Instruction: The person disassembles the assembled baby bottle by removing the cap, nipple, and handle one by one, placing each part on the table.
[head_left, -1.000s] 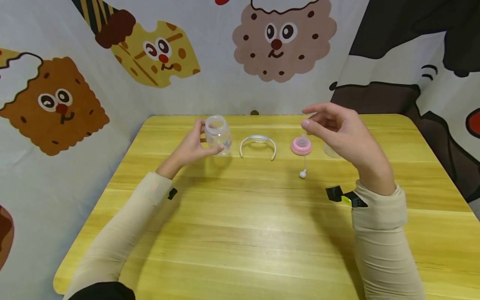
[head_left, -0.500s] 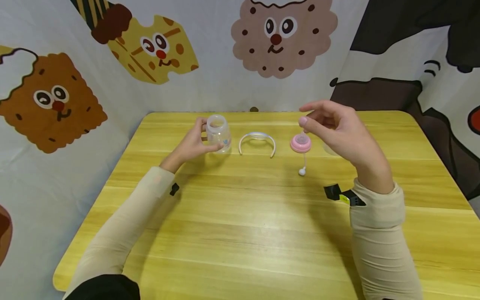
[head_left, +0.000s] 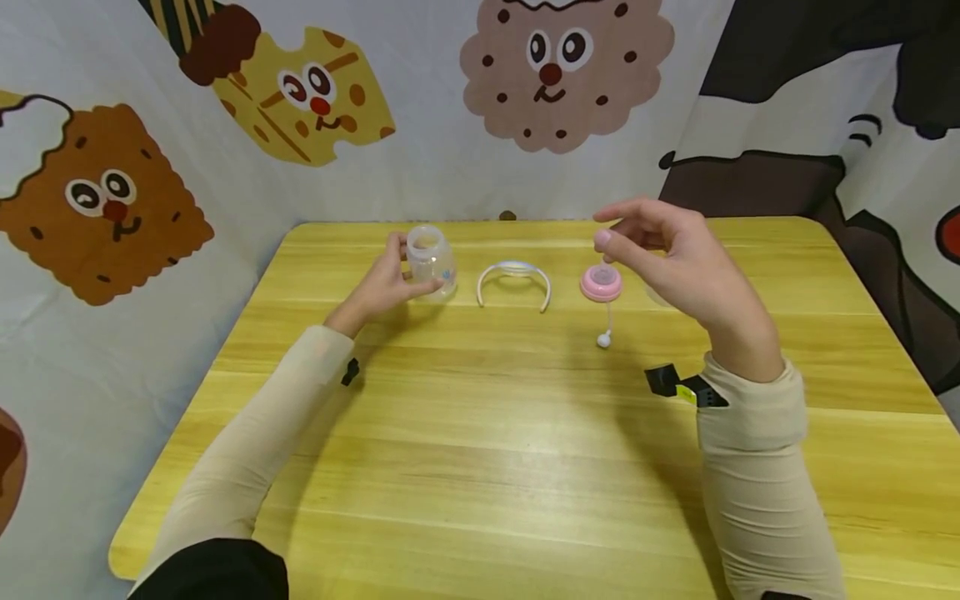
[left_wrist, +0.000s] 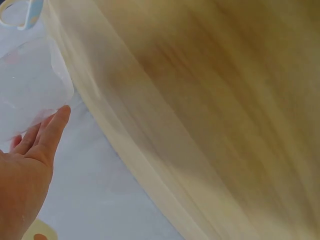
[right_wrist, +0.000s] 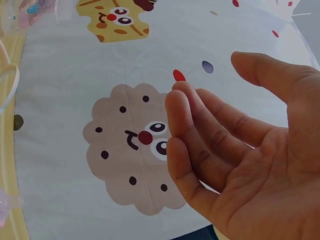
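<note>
My left hand [head_left: 381,285] grips a clear baby bottle [head_left: 432,265] at the back left of the table, thumb across the front and fingers behind it. The bottle has no top on, and its open mouth leans slightly left. In the left wrist view, the clear bottle [left_wrist: 32,82] fills the upper left above the hand [left_wrist: 25,175]. My right hand [head_left: 678,262] hovers over the back right with loosely bent fingers and holds nothing; the right wrist view shows its bare palm [right_wrist: 250,175]. Just left of it lies a pink bottle collar with a nipple [head_left: 601,286], trailing a straw with a white weighted end [head_left: 603,340].
A pale curved bottle handle [head_left: 514,268] stands between the bottle and the pink collar. Partly hidden behind the right hand is a clear cap [head_left: 657,297]. The wooden table [head_left: 480,467] ends at a printed cloth backdrop [head_left: 420,183].
The left hand has tipped the bottle a little and shifted it slightly left. The right hand has kept nearly the same pose. The head view has moved slightly.
</note>
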